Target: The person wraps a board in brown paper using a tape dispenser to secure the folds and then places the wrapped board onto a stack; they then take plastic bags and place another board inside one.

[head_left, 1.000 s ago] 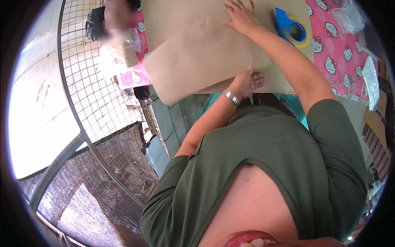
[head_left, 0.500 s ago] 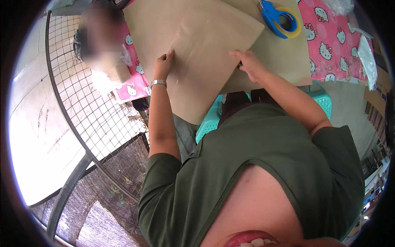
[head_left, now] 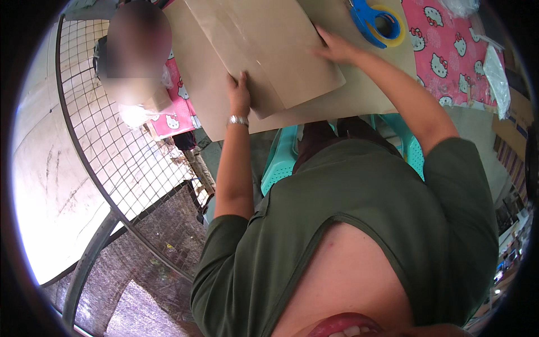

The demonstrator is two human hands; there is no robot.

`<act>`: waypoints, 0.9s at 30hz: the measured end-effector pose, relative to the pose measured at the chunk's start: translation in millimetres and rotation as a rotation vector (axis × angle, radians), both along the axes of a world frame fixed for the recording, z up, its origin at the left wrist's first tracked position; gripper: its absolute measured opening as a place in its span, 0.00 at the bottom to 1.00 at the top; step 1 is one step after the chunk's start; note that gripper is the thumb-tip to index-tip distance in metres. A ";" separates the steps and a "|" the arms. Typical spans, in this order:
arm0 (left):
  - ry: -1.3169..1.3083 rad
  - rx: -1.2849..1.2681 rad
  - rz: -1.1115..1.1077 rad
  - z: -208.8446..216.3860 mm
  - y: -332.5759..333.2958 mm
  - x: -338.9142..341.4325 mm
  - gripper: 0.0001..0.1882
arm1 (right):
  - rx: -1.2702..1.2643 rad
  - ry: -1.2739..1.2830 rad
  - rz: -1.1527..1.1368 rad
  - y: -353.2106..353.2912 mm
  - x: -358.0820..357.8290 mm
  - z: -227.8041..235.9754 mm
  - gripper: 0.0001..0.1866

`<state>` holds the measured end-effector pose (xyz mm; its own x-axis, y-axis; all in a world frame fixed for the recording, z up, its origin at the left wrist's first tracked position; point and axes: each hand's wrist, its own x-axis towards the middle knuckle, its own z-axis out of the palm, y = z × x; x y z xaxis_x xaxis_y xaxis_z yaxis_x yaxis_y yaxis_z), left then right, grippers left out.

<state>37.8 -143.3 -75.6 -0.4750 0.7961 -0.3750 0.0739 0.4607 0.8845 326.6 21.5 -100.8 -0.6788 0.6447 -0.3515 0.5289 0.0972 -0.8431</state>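
Note:
A folded brown cardboard or paper piece (head_left: 281, 50) lies over a larger brown sheet (head_left: 208, 106) on the table. One long crease runs along its left part. My left hand (head_left: 240, 95), with a metal-band watch (head_left: 238, 120) at the wrist, grips the near left edge, thumb on top and some fingers hidden. At the right edge my right hand (head_left: 338, 48) holds the piece, its thumb over the top face and its forefinger stretched along the edge. Beyond that hand a blue tape dispenser (head_left: 368, 22) with a yellowish roll rests on the larger sheet.
Pink patterned cloth (head_left: 443, 56) covers the table. Clear plastic (head_left: 496, 78) hangs at its right edge. A turquoise stool (head_left: 281, 163) is beneath me. To the left stand a wire mesh panel (head_left: 92, 121) and another person (head_left: 137, 90).
The folded piece has turned, and its creased strip now shows on the left. My left hand has moved right and slightly nearer; my right hand has moved farther away along the edge.

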 end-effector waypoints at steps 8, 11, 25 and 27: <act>-0.155 0.042 0.178 10.6 -20.1 21.5 0.34 | 0.141 0.130 -0.433 -75.1 15.0 22.5 0.42; -0.209 0.067 0.270 6.9 1.7 -23.6 0.40 | 0.123 0.196 -0.567 10.9 14.0 30.9 0.43; -0.199 0.071 0.150 4.4 46.5 13.8 0.32 | 0.007 0.252 -0.488 36.9 -33.5 0.3 0.35; -0.308 0.146 0.041 24.0 47.0 11.6 0.32 | 0.061 0.337 -0.549 31.0 -40.3 -4.6 0.33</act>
<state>49.4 -96.2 -51.5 -0.3898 0.8348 -0.3889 -0.2225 0.3244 0.9194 286.3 52.4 -105.4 -0.3115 0.9415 -0.1285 0.2221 -0.0594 -0.9732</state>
